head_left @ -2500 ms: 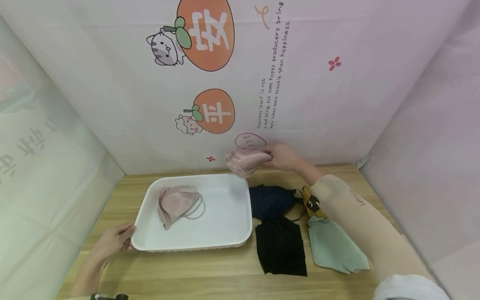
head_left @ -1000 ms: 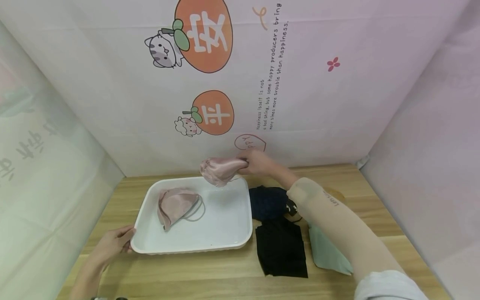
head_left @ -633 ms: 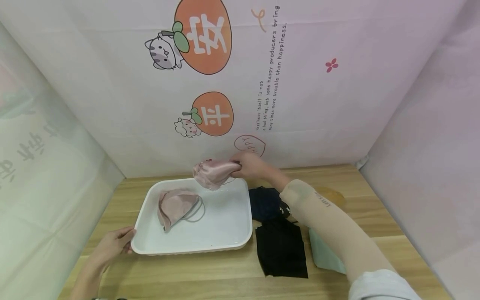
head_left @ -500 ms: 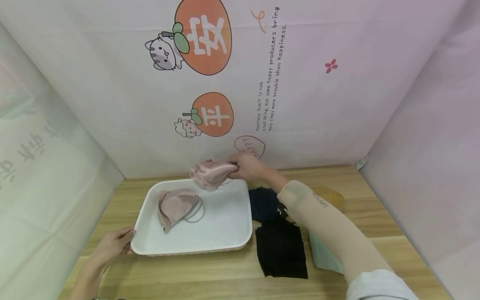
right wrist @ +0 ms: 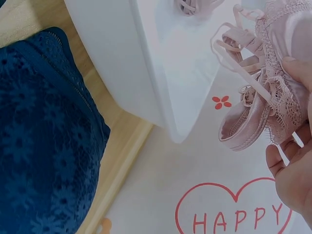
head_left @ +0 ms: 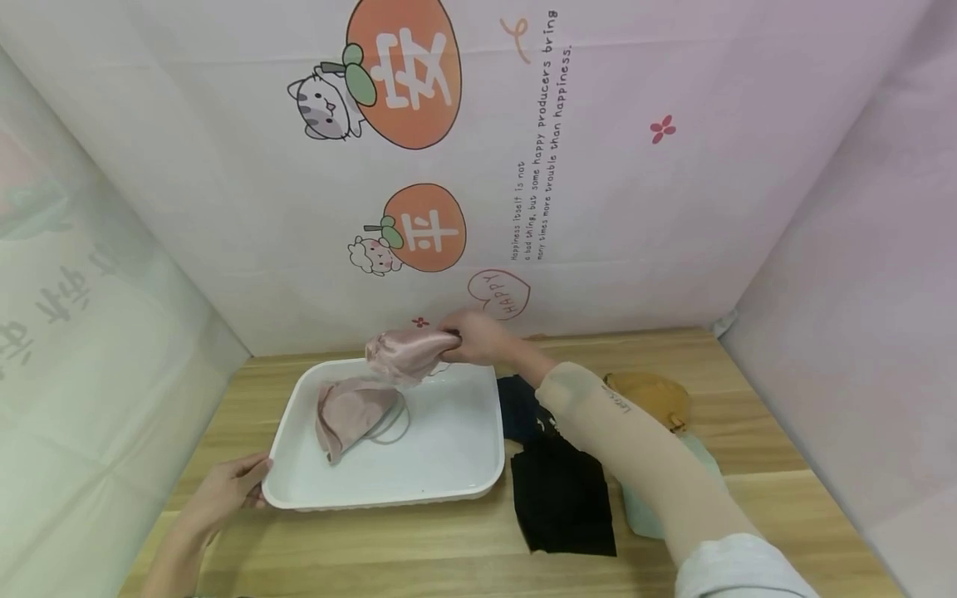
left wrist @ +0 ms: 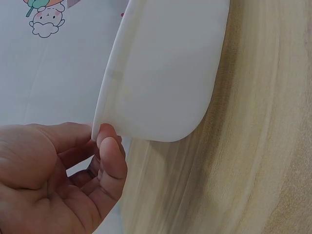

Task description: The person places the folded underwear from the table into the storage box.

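Observation:
My right hand (head_left: 482, 339) holds a pink satin bra (head_left: 404, 355) over the back edge of a white tray (head_left: 441, 457). Lace trim and thin straps show on the bra (left wrist: 73, 3) only faintly at the left wrist view's top, but plainly in the right wrist view, where the fingers (right wrist: 302, 180) curl at its side. Inside the tray, towards the left, lies another folded pink satin garment (head_left: 351, 411) with a loose strap. At the tray's front left corner, my left hand (head_left: 224, 492) pinches the rim between thumb and fingers.
Right of the tray lie a navy lace garment (right wrist: 44, 136), a folded black cloth (head_left: 564, 498), a mustard item (head_left: 654, 399) and a pale green cloth (head_left: 643, 511), partly under the right forearm. A printed white curtain (head_left: 598, 208) rises behind the wooden table (head_left: 419, 548).
My right hand has carried the bra leftward and slightly down, from beyond the tray's back right corner to above its back edge. My left hand stays on the rim.

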